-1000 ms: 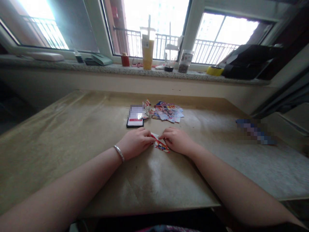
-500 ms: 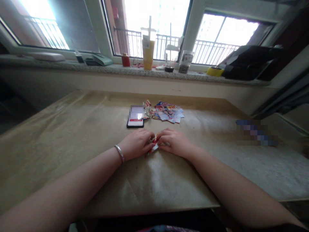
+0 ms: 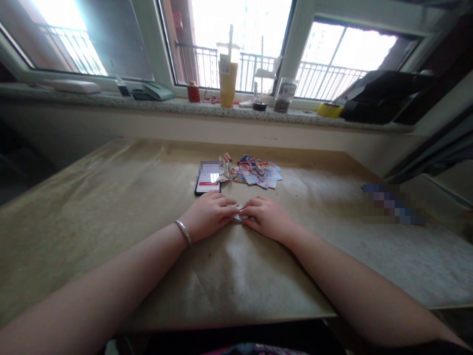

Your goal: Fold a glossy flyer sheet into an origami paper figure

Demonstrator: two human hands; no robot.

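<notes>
A small piece of folded paper (image 3: 237, 217), white with some red print, is between my two hands just above the table. My left hand (image 3: 207, 215) is closed on its left side, fingers and thumb pressed together. Gripping the right side is my right hand (image 3: 271, 219), its fingertips pinched on the paper. The fingers cover much of the piece, so its full shape is hidden. Right beyond my left hand lies a phone (image 3: 207, 187) with a lit screen. Crumpled-looking folded papers (image 3: 229, 172) touch the phone's right edge.
A fanned pile of colourful printed papers (image 3: 260, 172) lies right of the folded ones. A blurred flat item (image 3: 391, 203) is at the table's right. On the windowsill (image 3: 148, 106) stand a yellow drink cup (image 3: 228, 84), a red jar (image 3: 192, 92) and a yellow tape roll (image 3: 329, 110).
The paper has turned from a slanted position with its red strip showing to a flatter one, mostly white. My left fingers have shifted slightly up and straightened along it.
</notes>
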